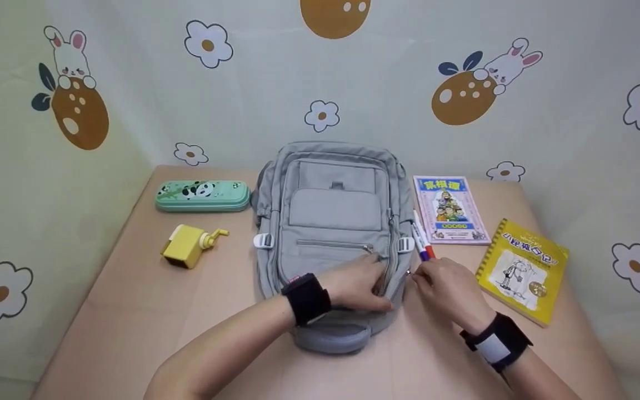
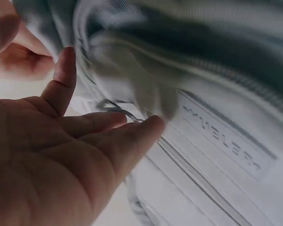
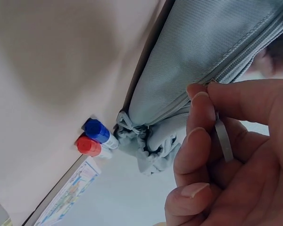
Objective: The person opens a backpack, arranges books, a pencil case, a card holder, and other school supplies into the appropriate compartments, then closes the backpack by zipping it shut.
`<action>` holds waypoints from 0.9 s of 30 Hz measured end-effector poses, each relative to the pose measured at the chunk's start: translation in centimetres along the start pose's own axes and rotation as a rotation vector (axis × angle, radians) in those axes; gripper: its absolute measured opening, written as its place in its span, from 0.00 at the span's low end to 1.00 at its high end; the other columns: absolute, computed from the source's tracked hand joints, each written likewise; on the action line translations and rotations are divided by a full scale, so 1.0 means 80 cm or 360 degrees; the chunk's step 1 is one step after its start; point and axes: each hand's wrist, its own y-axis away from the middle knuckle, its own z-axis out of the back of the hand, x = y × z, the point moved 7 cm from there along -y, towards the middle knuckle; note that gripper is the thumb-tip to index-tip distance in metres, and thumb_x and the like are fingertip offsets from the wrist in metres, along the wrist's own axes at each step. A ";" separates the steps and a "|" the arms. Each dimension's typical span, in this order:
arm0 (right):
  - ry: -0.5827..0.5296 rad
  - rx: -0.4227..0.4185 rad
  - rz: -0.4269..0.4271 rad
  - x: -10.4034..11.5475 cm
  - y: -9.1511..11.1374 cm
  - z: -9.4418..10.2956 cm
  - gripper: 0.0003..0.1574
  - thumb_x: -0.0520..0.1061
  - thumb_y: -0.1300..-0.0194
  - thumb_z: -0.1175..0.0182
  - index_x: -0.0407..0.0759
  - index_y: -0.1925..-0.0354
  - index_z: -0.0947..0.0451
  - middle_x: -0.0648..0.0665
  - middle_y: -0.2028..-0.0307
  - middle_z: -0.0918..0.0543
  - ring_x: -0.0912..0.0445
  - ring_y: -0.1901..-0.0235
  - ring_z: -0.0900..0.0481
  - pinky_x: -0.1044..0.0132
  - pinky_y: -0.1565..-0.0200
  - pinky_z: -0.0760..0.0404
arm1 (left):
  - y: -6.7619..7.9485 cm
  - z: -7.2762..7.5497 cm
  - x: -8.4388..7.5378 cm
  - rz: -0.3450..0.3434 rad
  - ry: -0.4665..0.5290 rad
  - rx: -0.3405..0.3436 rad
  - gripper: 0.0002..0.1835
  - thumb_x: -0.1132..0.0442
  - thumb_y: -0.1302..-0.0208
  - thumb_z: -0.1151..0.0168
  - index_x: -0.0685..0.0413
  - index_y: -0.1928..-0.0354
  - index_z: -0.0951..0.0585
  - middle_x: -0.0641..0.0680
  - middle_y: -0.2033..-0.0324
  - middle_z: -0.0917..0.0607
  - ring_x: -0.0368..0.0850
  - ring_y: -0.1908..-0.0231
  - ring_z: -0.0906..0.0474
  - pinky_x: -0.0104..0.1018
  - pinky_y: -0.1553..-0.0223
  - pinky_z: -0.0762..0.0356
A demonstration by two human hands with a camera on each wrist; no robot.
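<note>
A grey backpack point(image 1: 334, 208) lies on the table, its top handle point(image 1: 334, 339) toward the person. My left hand point(image 1: 356, 286) rests at the bag's right front edge; in the left wrist view its fingers point(image 2: 108, 150) are fairly straight and touch the fabric beside an opened zipper point(image 2: 203, 66). At the bag's right side, my right hand point(image 1: 448, 289) pinches a zipper pull point(image 3: 222, 141) between thumb and forefinger. Red and blue capped markers point(image 3: 96, 132) lie beside the bag, near the right hand.
Left of the bag lie a green panda pencil case point(image 1: 203, 195) and a yellow crank pencil sharpener point(image 1: 186, 245). On the right are a pink-bordered book point(image 1: 453, 211) and a yellow spiral-edged book point(image 1: 523, 272). A patterned curtain point(image 1: 264, 83) hangs behind the table.
</note>
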 end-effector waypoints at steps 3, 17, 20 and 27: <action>-0.0005 -0.0009 -0.0007 -0.001 0.001 0.000 0.03 0.44 0.36 0.30 0.47 0.64 0.13 0.52 0.72 0.18 0.57 0.72 0.25 0.59 0.66 0.25 | 0.017 -0.007 0.000 -0.0001 0.0012 0.0062 0.21 0.42 0.41 0.29 0.49 0.63 0.23 0.58 0.41 0.21 0.44 0.58 0.22 0.34 0.58 0.22; 0.0015 -0.0053 0.0010 0.000 0.011 0.004 0.02 0.42 0.37 0.30 0.48 0.68 0.15 0.53 0.74 0.20 0.56 0.72 0.25 0.58 0.67 0.25 | 0.020 -0.019 -0.001 -0.0092 -0.0169 0.0120 0.09 0.56 0.31 0.35 0.49 0.67 0.23 0.44 0.69 0.27 0.40 0.69 0.28 0.33 0.65 0.27; 0.0042 -0.0056 0.0029 0.003 0.014 0.005 0.03 0.41 0.38 0.30 0.49 0.68 0.15 0.53 0.75 0.20 0.57 0.73 0.26 0.58 0.69 0.26 | 0.018 -0.020 0.000 -0.0088 -0.0150 0.0120 0.09 0.56 0.30 0.35 0.49 0.67 0.24 0.44 0.70 0.27 0.40 0.69 0.28 0.33 0.65 0.27; 0.0105 -0.0017 0.0070 0.024 0.025 0.008 0.05 0.41 0.40 0.31 0.50 0.71 0.17 0.57 0.77 0.24 0.57 0.74 0.30 0.61 0.70 0.30 | 0.019 -0.021 0.001 -0.0046 -0.0111 0.0139 0.08 0.55 0.29 0.36 0.48 0.64 0.23 0.43 0.69 0.25 0.40 0.68 0.27 0.33 0.64 0.26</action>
